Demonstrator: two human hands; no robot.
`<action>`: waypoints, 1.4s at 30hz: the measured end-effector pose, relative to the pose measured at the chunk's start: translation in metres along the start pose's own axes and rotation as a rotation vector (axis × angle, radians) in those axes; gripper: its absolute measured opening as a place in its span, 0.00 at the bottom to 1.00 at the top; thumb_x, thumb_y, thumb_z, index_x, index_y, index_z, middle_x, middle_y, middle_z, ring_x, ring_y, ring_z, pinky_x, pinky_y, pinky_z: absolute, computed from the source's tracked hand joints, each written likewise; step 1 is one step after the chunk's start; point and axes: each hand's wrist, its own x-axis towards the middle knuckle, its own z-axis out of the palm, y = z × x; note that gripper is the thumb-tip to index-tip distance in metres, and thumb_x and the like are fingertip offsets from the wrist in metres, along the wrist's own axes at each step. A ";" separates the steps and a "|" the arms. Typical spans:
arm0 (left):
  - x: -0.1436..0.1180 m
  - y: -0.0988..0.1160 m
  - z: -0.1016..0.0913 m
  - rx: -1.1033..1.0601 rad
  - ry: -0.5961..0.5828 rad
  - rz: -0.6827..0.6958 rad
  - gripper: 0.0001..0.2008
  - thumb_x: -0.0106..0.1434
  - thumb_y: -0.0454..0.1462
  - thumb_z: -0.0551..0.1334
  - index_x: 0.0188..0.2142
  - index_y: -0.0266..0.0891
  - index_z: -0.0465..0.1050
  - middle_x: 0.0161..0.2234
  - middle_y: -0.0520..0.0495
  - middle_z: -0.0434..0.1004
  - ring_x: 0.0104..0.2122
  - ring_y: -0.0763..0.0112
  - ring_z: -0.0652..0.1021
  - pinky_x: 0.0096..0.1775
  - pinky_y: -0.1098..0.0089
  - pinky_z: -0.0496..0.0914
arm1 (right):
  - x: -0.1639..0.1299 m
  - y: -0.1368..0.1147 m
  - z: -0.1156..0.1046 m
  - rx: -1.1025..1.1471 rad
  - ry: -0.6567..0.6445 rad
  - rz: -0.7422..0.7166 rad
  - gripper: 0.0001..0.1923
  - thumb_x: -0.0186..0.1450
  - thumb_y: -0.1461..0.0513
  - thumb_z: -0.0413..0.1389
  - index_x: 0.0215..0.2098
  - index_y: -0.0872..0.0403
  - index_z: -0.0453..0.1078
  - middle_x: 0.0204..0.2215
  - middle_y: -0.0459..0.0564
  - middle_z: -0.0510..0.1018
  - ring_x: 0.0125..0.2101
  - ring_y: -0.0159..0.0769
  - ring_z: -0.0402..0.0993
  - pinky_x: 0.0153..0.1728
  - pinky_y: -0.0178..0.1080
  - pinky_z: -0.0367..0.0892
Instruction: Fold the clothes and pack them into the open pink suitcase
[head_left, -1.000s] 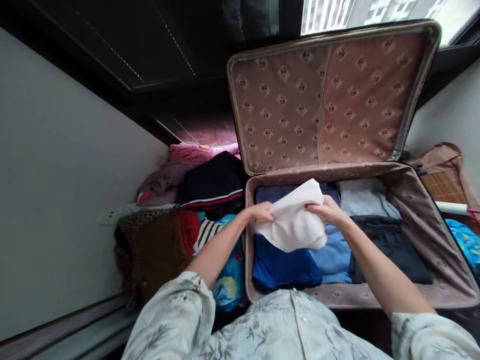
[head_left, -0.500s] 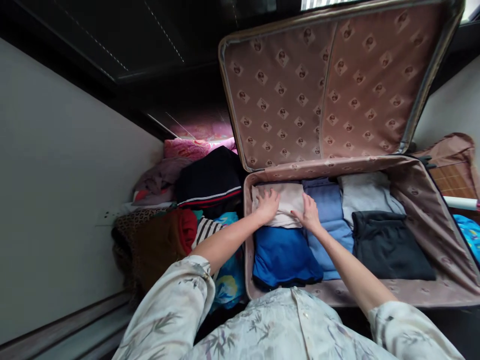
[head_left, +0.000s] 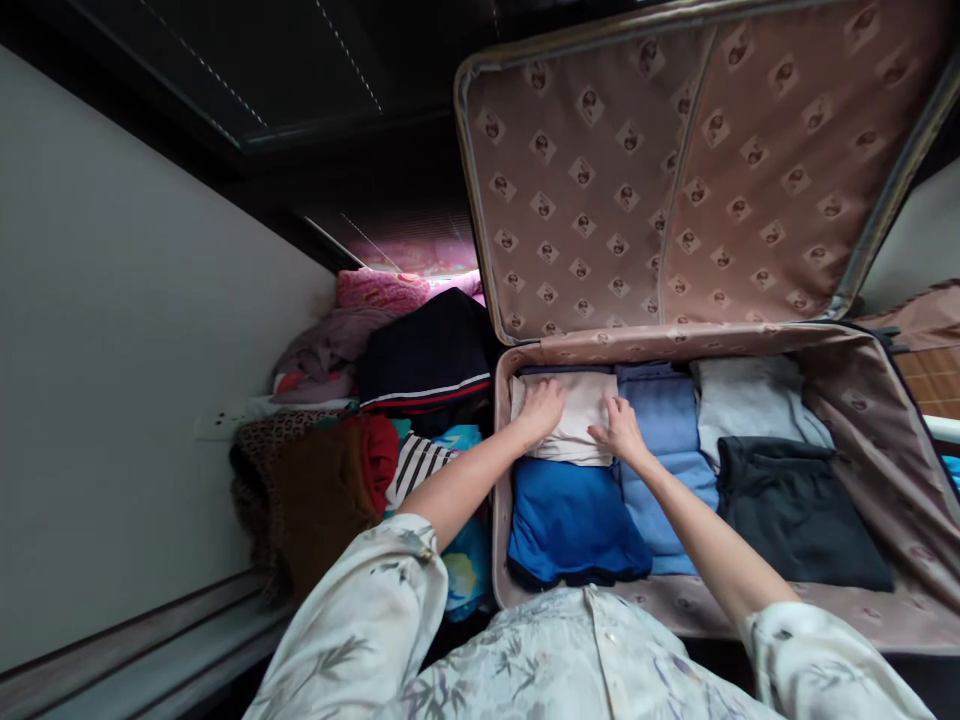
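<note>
L hand (head_left: 541, 408) & R hand (head_left: 619, 432): fingers flat, spread, pressing beige folded cloth (head_left: 574, 425) in suitcase (head_left: 862, 420).

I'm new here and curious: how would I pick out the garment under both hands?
Find the open suitcase with the patterned lining. In its far left corner lies a folded cream garment, with the left hand and right hand flat on it. It is the only pale beige piece; its neighbours are blue.

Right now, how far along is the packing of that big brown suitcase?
Done: folded blue top, grey top and black garment lie in the open patterned suitcase. In hand: both hands flat on the folded cream cloth. Left: heaped clothes outside.
</note>
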 end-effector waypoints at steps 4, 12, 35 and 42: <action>0.034 -0.005 -0.009 -0.058 0.065 -0.093 0.20 0.66 0.30 0.61 0.58 0.36 0.74 0.59 0.31 0.72 0.62 0.48 0.70 0.65 0.49 0.57 | 0.003 -0.002 0.004 -0.032 0.004 0.045 0.43 0.59 0.57 0.61 0.71 0.51 0.55 0.62 0.65 0.62 0.56 0.59 0.65 0.53 0.56 0.66; 0.053 -0.026 -0.013 -0.068 0.005 -0.126 0.12 0.64 0.31 0.65 0.47 0.30 0.80 0.46 0.28 0.80 0.52 0.44 0.78 0.60 0.52 0.65 | -0.021 -0.028 -0.006 -0.201 -0.044 -0.014 0.33 0.67 0.57 0.57 0.70 0.49 0.60 0.72 0.64 0.53 0.66 0.63 0.53 0.56 0.60 0.62; -0.036 -0.049 -0.018 -0.496 0.133 0.193 0.19 0.64 0.40 0.68 0.54 0.40 0.76 0.50 0.41 0.76 0.40 0.66 0.80 0.45 0.67 0.74 | -0.053 0.014 0.035 -0.009 -0.017 -0.276 0.25 0.68 0.62 0.49 0.61 0.49 0.70 0.59 0.62 0.67 0.55 0.52 0.67 0.55 0.56 0.68; -0.028 -0.144 -0.071 -0.369 0.644 -0.712 0.29 0.68 0.46 0.63 0.62 0.30 0.67 0.59 0.27 0.69 0.59 0.46 0.70 0.59 0.54 0.65 | -0.102 0.025 0.029 0.168 0.051 -0.168 0.22 0.67 0.55 0.48 0.53 0.54 0.74 0.53 0.62 0.72 0.52 0.50 0.73 0.55 0.53 0.71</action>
